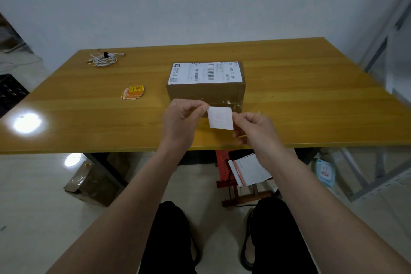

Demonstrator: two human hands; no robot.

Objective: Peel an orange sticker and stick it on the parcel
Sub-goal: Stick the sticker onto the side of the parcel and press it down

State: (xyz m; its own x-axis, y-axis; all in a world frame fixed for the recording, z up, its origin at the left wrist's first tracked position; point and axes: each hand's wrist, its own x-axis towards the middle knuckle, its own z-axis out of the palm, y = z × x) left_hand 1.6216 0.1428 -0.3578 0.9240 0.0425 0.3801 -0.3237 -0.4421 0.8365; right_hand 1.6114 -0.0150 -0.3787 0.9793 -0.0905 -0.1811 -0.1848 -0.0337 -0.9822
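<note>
A brown cardboard parcel [206,93] with a white shipping label on top stands in the middle of the wooden table [89,118]. Just in front of it I hold a small square sticker [220,117], its white back facing me. My left hand [182,118] pinches its upper left corner. My right hand [253,129] pinches its right edge. A small pile of orange stickers [133,92] lies on the table to the left of the parcel.
A coiled white cable [104,59] lies at the table's far left. Under the table are a red stool with a paper roll [246,171], a cardboard piece [89,180] and a metal rack [378,162] at the right. My knees are below.
</note>
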